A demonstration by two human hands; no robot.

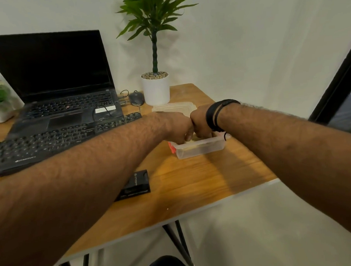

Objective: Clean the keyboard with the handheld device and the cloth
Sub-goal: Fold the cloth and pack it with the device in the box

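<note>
A black external keyboard lies on the wooden desk in front of the laptop. To its right stands a clear plastic box with a red part at its left end. My left hand and my right hand are both curled down into the box, knuckles touching. Their fingers are hidden inside, so what they grip does not show. A pale yellowish thing shows through the box wall. No handheld device or cloth is plainly visible.
An open black laptop sits behind the keyboard, with a mouse and a cable beside it. A potted plant and the box's clear lid stand behind the box. A small black case lies near the desk's front edge.
</note>
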